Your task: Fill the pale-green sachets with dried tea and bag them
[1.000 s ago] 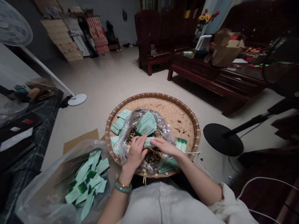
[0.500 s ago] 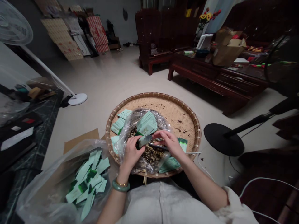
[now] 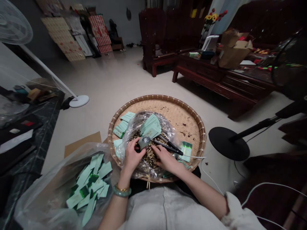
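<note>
The pale green packet (image 3: 144,142) sits in the left hand (image 3: 132,156), just left of the middle of the round bamboo tray (image 3: 168,99), about 9 o'clock from its centre. Its long axis runs roughly from 8 to 2 o'clock, tilted up at the far end, which shows a greyish patch; I cannot tell which end is open. The left fingers curl closely around the near end and pinch it firmly.

What has just changed is on the other side. The black-handled scissors (image 3: 168,145) no longer sit under the right hand (image 3: 165,159) and now lie loose on the clear plastic bag (image 3: 169,129), pointing toward about 10 o'clock. That leaves the right hand free, its fingers spread and slightly curved, holding nothing, with their tips down among the dark flakes (image 3: 150,156).

A stack of packets (image 3: 150,126) stands just beyond the left hand, at about 12 o'clock. More packets (image 3: 90,183) fill a plastic sack (image 3: 35,195) at 8 o'clock.
</note>
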